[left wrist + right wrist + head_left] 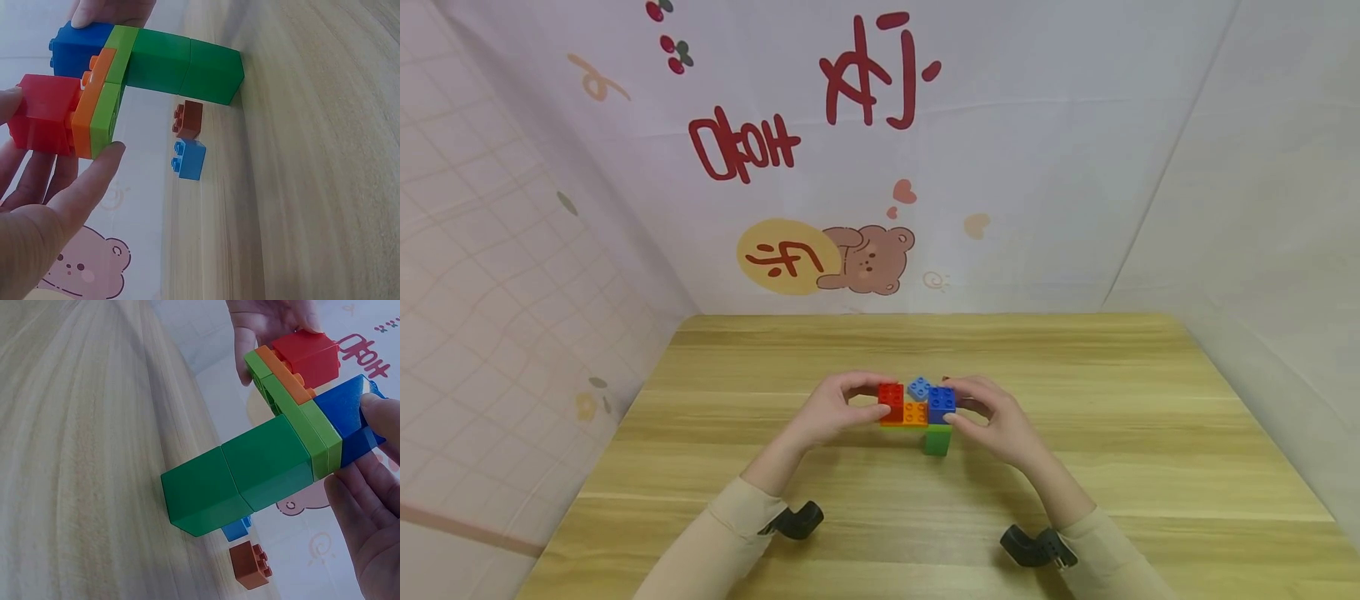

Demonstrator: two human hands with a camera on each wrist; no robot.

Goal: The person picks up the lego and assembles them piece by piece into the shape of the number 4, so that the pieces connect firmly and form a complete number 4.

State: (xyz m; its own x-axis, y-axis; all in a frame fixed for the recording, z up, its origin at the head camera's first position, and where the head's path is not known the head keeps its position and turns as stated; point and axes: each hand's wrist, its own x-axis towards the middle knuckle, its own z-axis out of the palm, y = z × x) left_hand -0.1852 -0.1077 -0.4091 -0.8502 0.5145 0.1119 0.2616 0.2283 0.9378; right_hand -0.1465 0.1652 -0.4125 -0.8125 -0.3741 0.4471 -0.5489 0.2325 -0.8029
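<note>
A built block structure stands on the table, with two dark green bricks (pixel 160 60) stacked as a column under one end. Light green pieces (pixel 105 125) lie across the column's top and overhang to the left, with an orange piece (pixel 915 412) over them. My left hand (pixel 835 408) pinches the red brick (pixel 891 397) at the overhanging end, its index fingertip at the light green underside. Above the column sits a dark blue brick (pixel 942 402), pinched between the thumb and fingers of my right hand (pixel 1000 421).
Behind the structure, a light blue brick (pixel 918 388) and a brown brick (pixel 190 119) lie on the wooden table (pixel 880 533). A printed cloth (pixel 1037 167) hangs beyond the table's back edge. Black mounts (pixel 800 521) sit at both wrists.
</note>
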